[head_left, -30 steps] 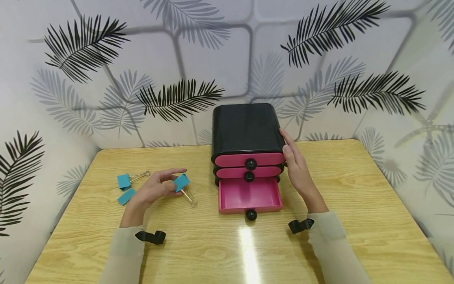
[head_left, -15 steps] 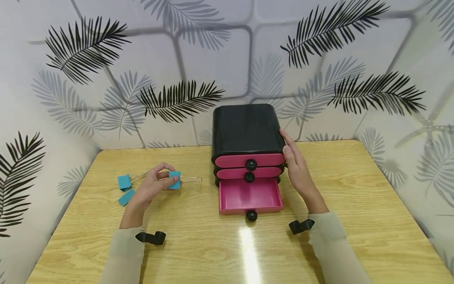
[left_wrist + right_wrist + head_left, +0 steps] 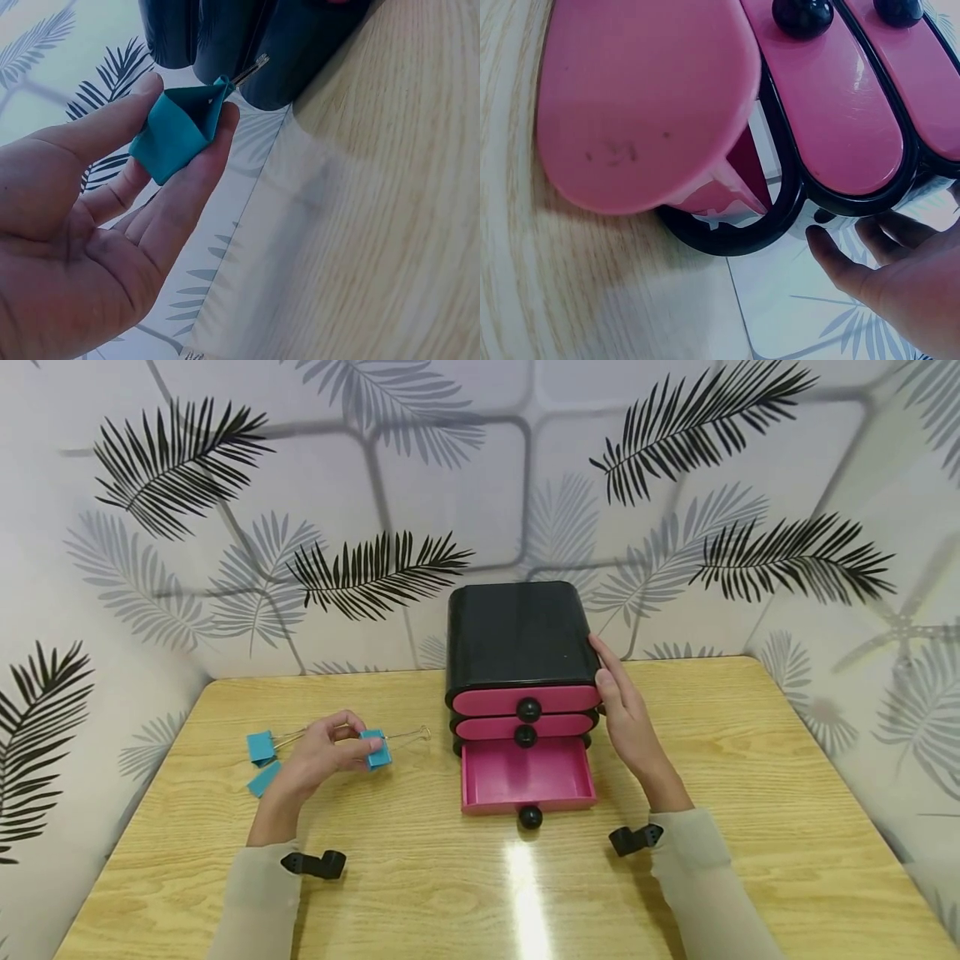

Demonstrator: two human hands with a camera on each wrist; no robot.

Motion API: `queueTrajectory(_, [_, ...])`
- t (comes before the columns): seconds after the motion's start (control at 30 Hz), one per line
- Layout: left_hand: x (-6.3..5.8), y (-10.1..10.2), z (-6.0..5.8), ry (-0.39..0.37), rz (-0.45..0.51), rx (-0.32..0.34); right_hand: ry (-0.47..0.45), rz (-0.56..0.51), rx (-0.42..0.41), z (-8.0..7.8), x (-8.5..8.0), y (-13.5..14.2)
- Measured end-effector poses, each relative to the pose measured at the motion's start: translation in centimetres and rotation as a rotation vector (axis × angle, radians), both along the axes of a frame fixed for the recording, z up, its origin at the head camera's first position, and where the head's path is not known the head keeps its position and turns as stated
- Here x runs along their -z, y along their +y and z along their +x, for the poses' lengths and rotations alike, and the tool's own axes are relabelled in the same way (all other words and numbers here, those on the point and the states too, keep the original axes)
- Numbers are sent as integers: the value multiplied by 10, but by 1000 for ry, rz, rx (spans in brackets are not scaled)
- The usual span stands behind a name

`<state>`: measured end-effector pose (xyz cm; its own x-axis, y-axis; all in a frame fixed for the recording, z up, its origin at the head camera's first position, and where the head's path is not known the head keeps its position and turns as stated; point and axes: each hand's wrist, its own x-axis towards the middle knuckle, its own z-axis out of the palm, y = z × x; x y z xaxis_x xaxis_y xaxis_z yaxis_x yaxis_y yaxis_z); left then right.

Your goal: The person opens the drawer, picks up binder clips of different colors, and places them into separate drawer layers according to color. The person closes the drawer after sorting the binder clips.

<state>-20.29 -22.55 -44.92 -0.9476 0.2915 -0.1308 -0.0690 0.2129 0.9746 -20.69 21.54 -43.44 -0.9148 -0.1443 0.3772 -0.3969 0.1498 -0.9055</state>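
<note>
My left hand (image 3: 324, 755) pinches a blue binder clip (image 3: 378, 753) between thumb and fingers, just above the table. The clip's wire handles stick out toward the drawer cabinet. In the left wrist view the clip (image 3: 171, 142) shows its hollow triangular side. My right hand (image 3: 628, 718) rests against the right side of the black cabinet (image 3: 517, 631), fingers fairly straight; the right wrist view shows its fingertips (image 3: 826, 251) at the side wall. Pulled out at the bottom is a pink drawer (image 3: 528, 770) with nothing visible inside. Both upper drawers are closed.
Two more blue binder clips lie left of my left hand: one clip (image 3: 260, 747) with handles extended, the other clip (image 3: 264, 778) partly behind the wrist. A leaf-patterned wall covering (image 3: 420, 468) rises behind the wooden table (image 3: 420, 877).
The binder clip has turned in my left hand: its handles pointed down and right, then swung level, and now tilt slightly upward. The right hand stays against the cabinet.
</note>
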Motion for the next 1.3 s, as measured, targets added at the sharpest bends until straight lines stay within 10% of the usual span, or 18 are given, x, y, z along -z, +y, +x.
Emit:
queueTrajectory(0.7, [-2, 3, 5, 33, 85, 125, -13, -3, -9, -2, 2, 2])
queueTrajectory(1.3, [-2, 4, 25, 117, 133, 94, 7, 7, 6, -2, 2, 2])
